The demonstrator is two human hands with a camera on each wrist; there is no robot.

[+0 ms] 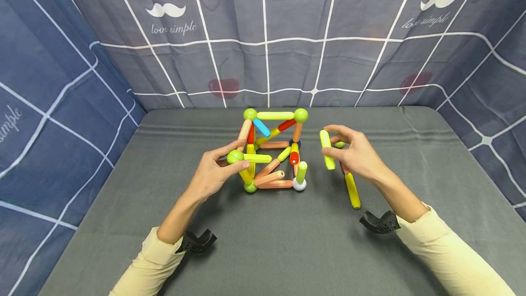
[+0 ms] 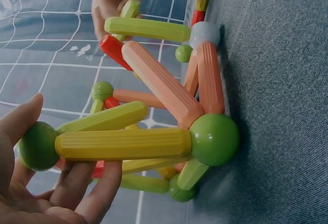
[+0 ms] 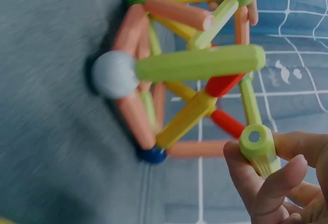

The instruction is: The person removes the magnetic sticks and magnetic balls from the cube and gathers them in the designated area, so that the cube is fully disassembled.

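Note:
A cube-like frame of magnetic sticks and balls stands on the grey surface. My left hand [image 1: 213, 168] holds a green ball [image 1: 235, 156] at its near upper left corner, thumb in front. From that ball a lime stick [image 1: 259, 158] points right and a yellow stick [image 2: 123, 144] runs down to a green ball [image 2: 214, 139]. Right of the frame, my right hand [image 1: 353, 152] pinches a loose lime stick [image 1: 327, 150], its end facing the right wrist camera. A white ball [image 1: 299, 184] at the near right corner bears an upright lime stick [image 1: 302, 172], free at its top.
A yellow stick [image 1: 352, 191] lies beneath the right hand, its far end hidden. Behind that hand shows part of a green ball [image 1: 339, 144]. A blue stick [image 1: 261, 128] juts from the frame's far left ball. Patterned blue cloth [image 1: 287, 58] hangs behind.

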